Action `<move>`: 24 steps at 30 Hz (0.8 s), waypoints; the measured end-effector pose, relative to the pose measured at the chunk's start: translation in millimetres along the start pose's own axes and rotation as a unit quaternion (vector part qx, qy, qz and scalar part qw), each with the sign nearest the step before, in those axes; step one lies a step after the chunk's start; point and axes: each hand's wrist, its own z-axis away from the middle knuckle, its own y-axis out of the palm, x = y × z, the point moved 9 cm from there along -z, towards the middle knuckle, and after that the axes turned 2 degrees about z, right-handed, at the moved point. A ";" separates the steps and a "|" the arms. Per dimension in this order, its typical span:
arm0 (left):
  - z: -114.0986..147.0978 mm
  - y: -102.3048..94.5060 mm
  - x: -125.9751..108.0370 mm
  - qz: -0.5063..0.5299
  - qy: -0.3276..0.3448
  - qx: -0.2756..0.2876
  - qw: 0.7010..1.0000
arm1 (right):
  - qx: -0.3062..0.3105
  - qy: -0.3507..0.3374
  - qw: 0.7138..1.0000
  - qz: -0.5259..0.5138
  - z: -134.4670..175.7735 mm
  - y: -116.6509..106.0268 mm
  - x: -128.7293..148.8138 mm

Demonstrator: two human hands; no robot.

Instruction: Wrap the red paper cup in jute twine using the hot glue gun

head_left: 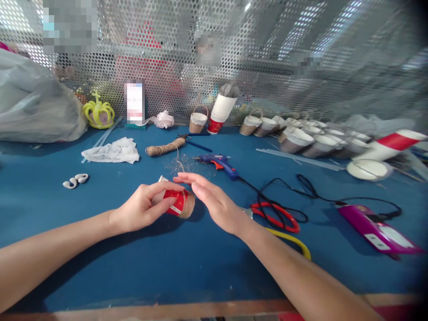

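A red and white paper cup [179, 201] lies on its side above the blue table, gripped by my left hand [138, 207] with thumb in front and fingers over the top. Brown twine [189, 206] is wound round the cup's right end. From there a thin strand runs up to a twine hank [163, 148]. My right hand [217, 203] is stretched out flat beside the wound end, its fingertips over the cup's top; whether they touch the strand I cannot tell. Behind it lies a blue glue gun [220, 163] with an orange trigger.
Red-handled scissors [277, 218] and a yellow loop [294, 240] lie near my right forearm. Farther right is a purple power strip [377, 229] with a black cable. Several twine-wrapped cups [297, 139] and a cup stack [222, 109] line the back. White cloth [113, 151] lies left.
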 end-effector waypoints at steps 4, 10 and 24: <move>1.3 3.9 1.8 -0.012 0.003 0.022 1.000 | 0.026 0.012 0.995 -0.093 -1.2 6.7 -6.3; -1.0 4.7 -2.3 -0.010 -0.005 0.040 0.999 | -0.054 0.021 0.997 -0.057 -3.9 -7.5 -13.4; -0.9 4.3 2.9 -0.068 -0.041 0.045 0.996 | -0.022 -0.032 0.998 -0.039 -9.3 -0.7 6.7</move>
